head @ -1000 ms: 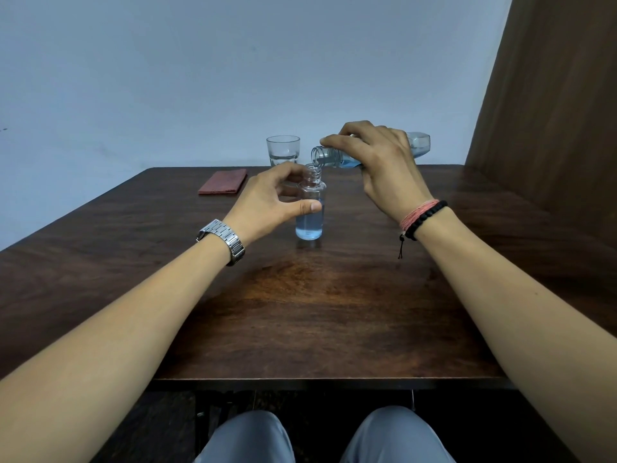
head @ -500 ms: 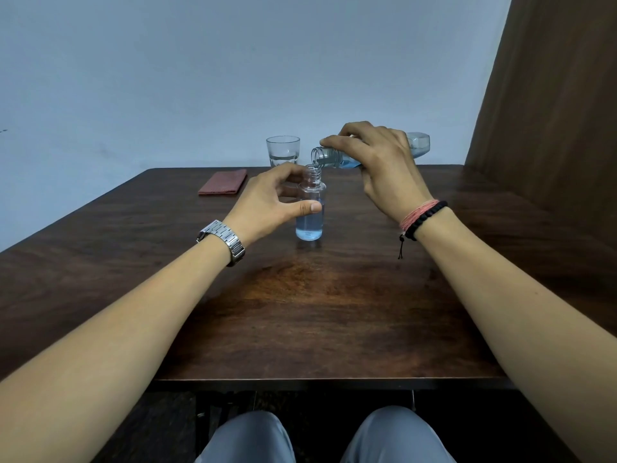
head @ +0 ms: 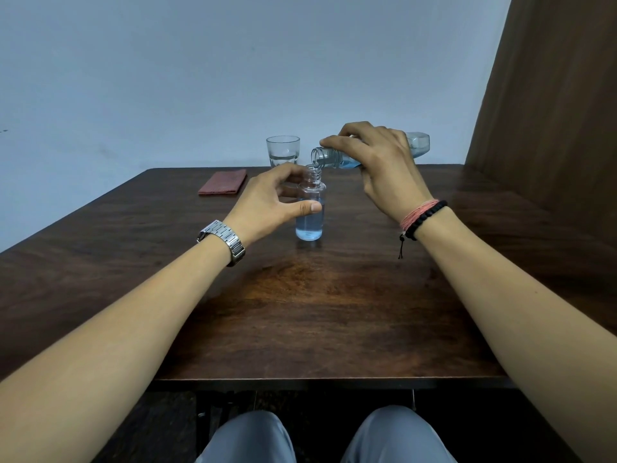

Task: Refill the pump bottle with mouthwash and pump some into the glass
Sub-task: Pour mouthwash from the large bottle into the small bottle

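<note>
Left hand [head: 267, 198] grasps the small clear uncapped pump bottle [head: 310, 212], upright on the dark wooden table [head: 300, 312]. Right hand [head: 384, 172] grips the tilted clear mouthwash bottle [head: 334, 157], its mouth just above the pump bottle's neck. Clear drinking glass [head: 282, 151] stands at 11 o'clock of the pump bottle.

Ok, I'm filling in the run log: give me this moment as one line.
step: pouring | left hand: steadies small bottle | right hand: tilts mouthwash bottle | glass: untouched

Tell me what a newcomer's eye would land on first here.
At the centre of the dark wooden table, the right hand tips a large clear mouthwash bottle of blue liquid on its side over a small clear plastic bottle. The left hand grips that small, partly filled bottle upright. Behind stands a clear drinking glass, with a folded reddish cloth to its left.
</note>
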